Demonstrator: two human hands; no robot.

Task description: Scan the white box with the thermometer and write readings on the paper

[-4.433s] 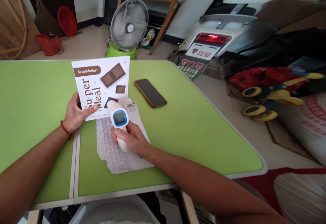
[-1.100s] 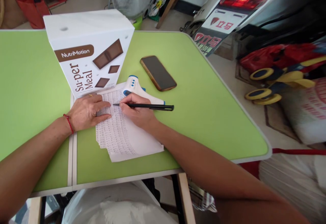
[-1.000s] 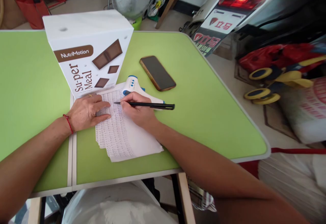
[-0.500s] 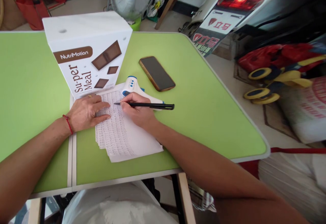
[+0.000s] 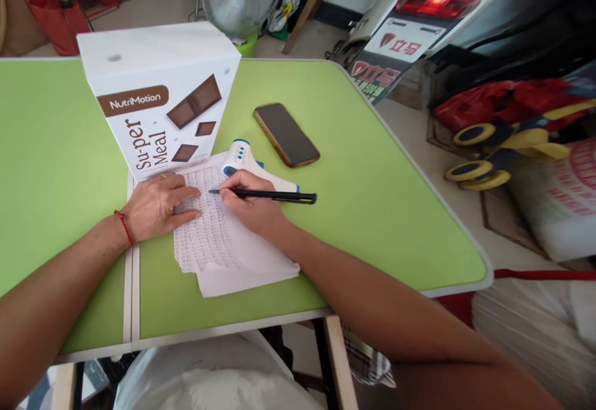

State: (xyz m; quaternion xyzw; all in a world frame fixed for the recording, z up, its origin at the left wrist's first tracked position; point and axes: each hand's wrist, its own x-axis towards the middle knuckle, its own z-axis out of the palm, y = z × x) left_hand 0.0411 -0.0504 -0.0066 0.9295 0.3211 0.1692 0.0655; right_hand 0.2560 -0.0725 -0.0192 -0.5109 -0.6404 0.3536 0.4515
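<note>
Black pen [image 5: 284, 196], pinched in right hand [image 5: 254, 207]; written sheets [image 5: 209, 236], touched by left hand [image 5: 156, 208], fingers outstretched, grasping nothing.

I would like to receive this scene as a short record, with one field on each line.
Left hand: palm down, fingertips on the papers
Right hand: holds a black pen, tip over the papers
Papers: rows of small writing
White box: upright, beyond the left hand, marked NutriMotion
Thermometer: white and blue, lying down, partly behind the right hand
Phone: screen up and dark
Table: green top
Background: fan
</note>
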